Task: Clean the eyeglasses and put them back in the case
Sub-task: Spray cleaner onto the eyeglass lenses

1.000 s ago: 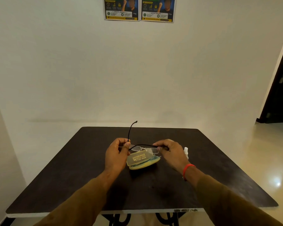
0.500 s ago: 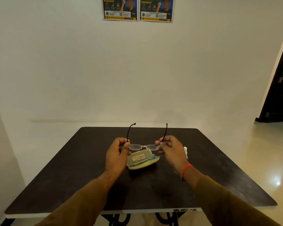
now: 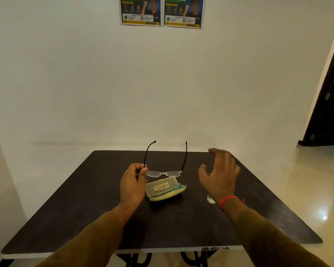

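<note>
Eyeglasses (image 3: 163, 172), both temples now unfolded, held above the open case (image 3: 165, 189) by left hand (image 3: 133, 183) alone. Right hand (image 3: 219, 175) has released, fingers spread, empty, moving right; likely fetching the small bottle (image 3: 211, 199). Cleaning not begun.

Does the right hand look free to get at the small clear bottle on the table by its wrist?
Probably yes. The right hand is open and empty, and the small clear bottle stands just beside its wrist on the table with nothing around it. The wrist hides part of the bottle, so the hand would need to draw back first.
</note>
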